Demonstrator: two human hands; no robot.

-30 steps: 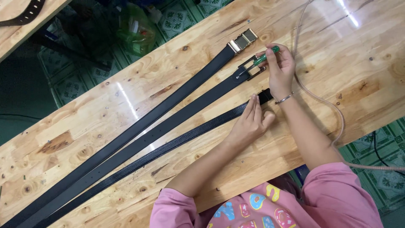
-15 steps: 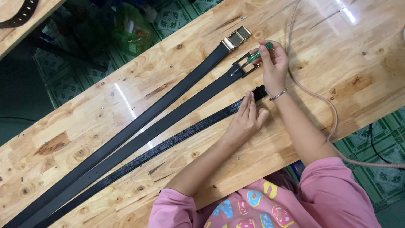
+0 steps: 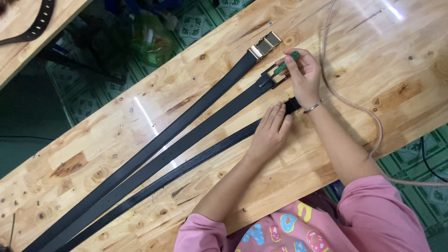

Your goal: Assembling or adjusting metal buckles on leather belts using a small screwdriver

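The wooden bench [image 3: 373,60] runs slantwise across the view, glossy, with green patterned floor [image 3: 196,25] showing beyond its far edge. 3 black belts lie side by side along it. The far belt [image 3: 186,126] ends in a gold buckle [image 3: 264,45]. The middle belt [image 3: 196,137] ends at a dark buckle [image 3: 275,79], just beside the gold one. The near belt [image 3: 186,170] is narrower and grained, and its end [image 3: 292,105] shows between the 2 hands. A pinkish hose [image 3: 354,105] curves over the bench to the right of the arms and off its near edge. A second bench [image 3: 14,18] at the top left carries another dark strap [image 3: 39,23].

The left hand [image 3: 270,128] lies flat, fingers pressed together, on the near belt close to its end. The right hand [image 3: 305,77] pinches a green-handled tool [image 3: 285,66], its tip at the dark buckle of the middle belt. A thin bracelet [image 3: 311,108] sits on the right wrist.
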